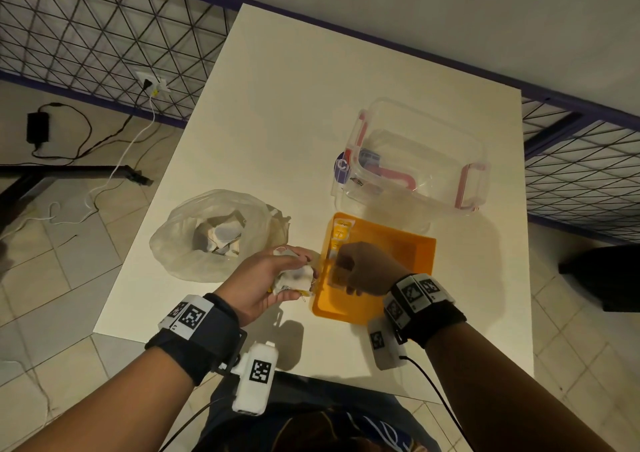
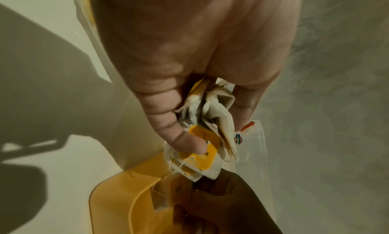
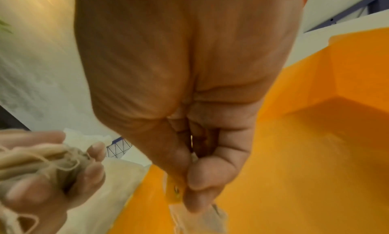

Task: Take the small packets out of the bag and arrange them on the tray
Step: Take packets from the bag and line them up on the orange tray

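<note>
My left hand (image 1: 277, 280) grips a bunch of small white packets (image 1: 293, 280) with yellow tags, just left of the orange tray (image 1: 408, 243). In the left wrist view the bunch of packets (image 2: 207, 137) is crumpled between thumb and fingers. My right hand (image 1: 360, 271) is over the tray's left side and pinches one packet (image 3: 189, 211) by its yellow tag between thumb and forefinger. Two packets (image 1: 341, 231) lie in a column along the tray's left wall. The translucent plastic bag (image 1: 214, 233) lies open on the table to the left, with more packets inside.
A clear plastic box (image 1: 415, 160) with red clips stands behind the tray. The white table (image 1: 311, 87) ends near my body at the front. Cables and a wire fence lie on the floor to the left.
</note>
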A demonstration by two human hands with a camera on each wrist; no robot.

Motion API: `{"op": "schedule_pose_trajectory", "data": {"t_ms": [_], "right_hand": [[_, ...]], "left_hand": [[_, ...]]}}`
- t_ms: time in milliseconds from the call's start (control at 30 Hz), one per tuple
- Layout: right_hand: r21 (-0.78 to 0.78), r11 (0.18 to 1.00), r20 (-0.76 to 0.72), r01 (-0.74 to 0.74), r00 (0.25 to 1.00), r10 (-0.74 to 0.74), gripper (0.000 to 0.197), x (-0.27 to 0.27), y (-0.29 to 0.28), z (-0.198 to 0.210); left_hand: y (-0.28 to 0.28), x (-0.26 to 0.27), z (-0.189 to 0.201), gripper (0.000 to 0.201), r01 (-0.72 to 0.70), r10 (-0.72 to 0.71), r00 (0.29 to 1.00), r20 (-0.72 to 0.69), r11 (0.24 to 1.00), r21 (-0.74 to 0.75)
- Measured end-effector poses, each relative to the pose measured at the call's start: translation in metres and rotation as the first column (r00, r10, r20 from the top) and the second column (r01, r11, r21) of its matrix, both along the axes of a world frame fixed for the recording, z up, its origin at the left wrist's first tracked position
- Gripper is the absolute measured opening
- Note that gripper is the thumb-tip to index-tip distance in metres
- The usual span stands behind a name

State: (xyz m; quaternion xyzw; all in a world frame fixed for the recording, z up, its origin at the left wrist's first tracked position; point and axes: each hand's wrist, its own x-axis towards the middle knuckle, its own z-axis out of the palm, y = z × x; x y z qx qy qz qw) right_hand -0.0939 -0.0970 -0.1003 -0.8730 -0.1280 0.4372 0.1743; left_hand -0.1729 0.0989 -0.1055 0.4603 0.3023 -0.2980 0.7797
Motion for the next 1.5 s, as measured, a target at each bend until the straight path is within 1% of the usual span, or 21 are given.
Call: {"op": "schedule_pose_trajectory", "data": {"t_ms": [100,200,367,467,567,667,733,833,967,1033,1100,1167,1233,1267,1300,1367,1433,1500], "right_hand": [[-0.002,1.0,0.074,0.03,0.997,-0.029,0.013,-0.002,0.001,-0.014],[-0.001,0.998,0.152,0.069,0.986,-0.068,0.019,-0.002,0.002,-0.025],[0.031,0.987,0.222,0.155,0.962,-0.158,0.013,0.0,0.0,-0.032],[0.061,0.98,0.244,0.187,0.95,-0.197,0.012,0.001,0.0,-0.033],[0.053,0.975,0.256,0.213,0.941,-0.22,0.014,0.003,0.002,-0.033],[0.063,0.969,0.285,0.24,0.926,-0.248,0.007,0.003,0.005,-0.034],[0.069,0.965,0.316,0.252,0.912,-0.261,0.008,0.002,0.006,-0.035],[0.103,0.951,0.311,0.293,0.899,-0.31,0.002,0.0,0.006,-0.034],[0.171,0.918,0.295,0.358,0.87,-0.395,0.013,-0.003,0.003,-0.029],[0.237,0.913,0.344,0.332,0.85,-0.398,0.016,-0.006,0.0,-0.021],[0.354,0.902,0.373,0.249,0.846,-0.38,0.019,-0.012,-0.005,-0.01],[0.48,0.872,0.372,0.094,0.879,-0.299,0.022,-0.017,-0.011,0.001],[0.572,0.819,0.33,-0.035,0.924,-0.191,0.028,-0.024,-0.017,0.009],[0.587,0.805,0.328,-0.082,0.933,-0.145,0.032,-0.027,-0.019,0.011],[0.576,0.808,0.348,-0.122,0.931,-0.108,0.036,-0.03,-0.02,0.011],[0.526,0.836,0.403,-0.159,0.912,-0.08,0.038,-0.034,-0.018,0.009],[0.501,0.85,0.455,-0.163,0.885,-0.098,0.03,-0.036,-0.017,0.005],[0.509,0.845,0.485,-0.165,0.866,-0.124,0.021,-0.035,-0.016,0.003]], "left_hand": [[0.0,0.0,-0.001,0.016,-0.005,0.005,1.0,-0.006,1.0,0.004],[-0.001,0.0,-0.002,0.017,-0.01,0.01,1.0,-0.013,1.0,0.008],[-0.002,0.003,0.0,0.019,-0.009,0.009,1.0,-0.017,1.0,0.001],[-0.003,0.003,0.001,0.021,-0.006,0.006,1.0,-0.015,1.0,-0.004],[-0.003,0.004,0.001,0.022,-0.012,0.012,1.0,-0.016,1.0,-0.015],[-0.003,0.004,0.002,0.024,-0.021,0.02,1.0,-0.018,1.0,-0.024],[-0.003,0.004,0.003,0.024,-0.026,0.026,0.999,-0.023,0.999,-0.025],[-0.004,0.004,0.002,0.02,-0.03,0.029,0.999,-0.028,0.999,-0.031],[-0.006,0.005,0.003,0.017,-0.065,0.063,0.997,-0.042,0.996,-0.06],[-0.008,0.006,0.003,0.019,-0.091,0.087,0.995,-0.047,0.99,-0.105],[-0.009,0.007,0.003,0.026,-0.13,0.121,0.99,-0.065,0.981,-0.146],[-0.01,0.009,0.003,0.037,-0.162,0.146,0.985,-0.097,0.969,-0.188],[-0.012,0.011,0.004,0.045,-0.181,0.155,0.98,-0.121,0.952,-0.246],[-0.012,0.012,0.005,0.046,-0.182,0.152,0.98,-0.128,0.945,-0.27],[-0.013,0.014,0.005,0.047,-0.178,0.145,0.981,-0.133,0.941,-0.288],[-0.014,0.016,0.006,0.048,-0.168,0.131,0.982,-0.133,0.935,-0.313],[-0.016,0.017,0.006,0.049,-0.149,0.115,0.986,-0.123,0.937,-0.317],[-0.017,0.017,0.005,0.048,-0.127,0.098,0.989,-0.107,0.941,-0.312]]}}
